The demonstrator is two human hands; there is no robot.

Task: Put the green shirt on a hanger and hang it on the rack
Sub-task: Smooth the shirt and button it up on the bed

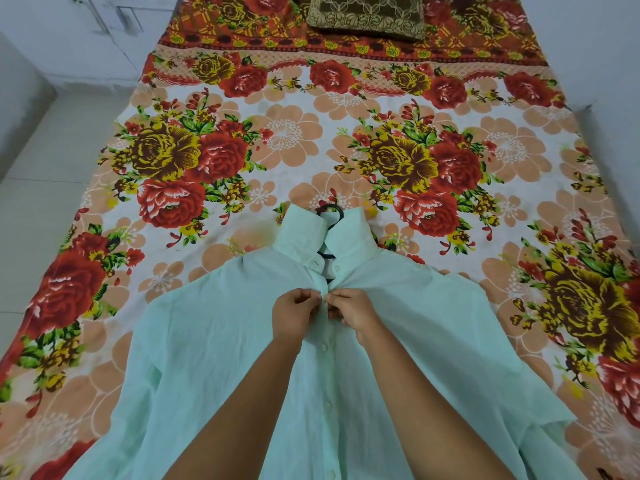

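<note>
The pale green shirt (pixel 207 341) lies front up on the bed, collar pointing away from me. A black hanger (pixel 333 213) is inside it; only its hook shows above the collar and a bit of it in the open neck. My left hand (pixel 294 315) and my right hand (pixel 353 308) meet at the button placket just below the collar. Each pinches one edge of the shirt front, fingertips touching at a button. No rack is in view.
The bed carries a floral sheet (pixel 277 133) in red, yellow and peach. A brown patterned pillow (pixel 367 15) lies at the far end. White floor tiles (pixel 41 174) run along the left side, and a white wall stands to the right.
</note>
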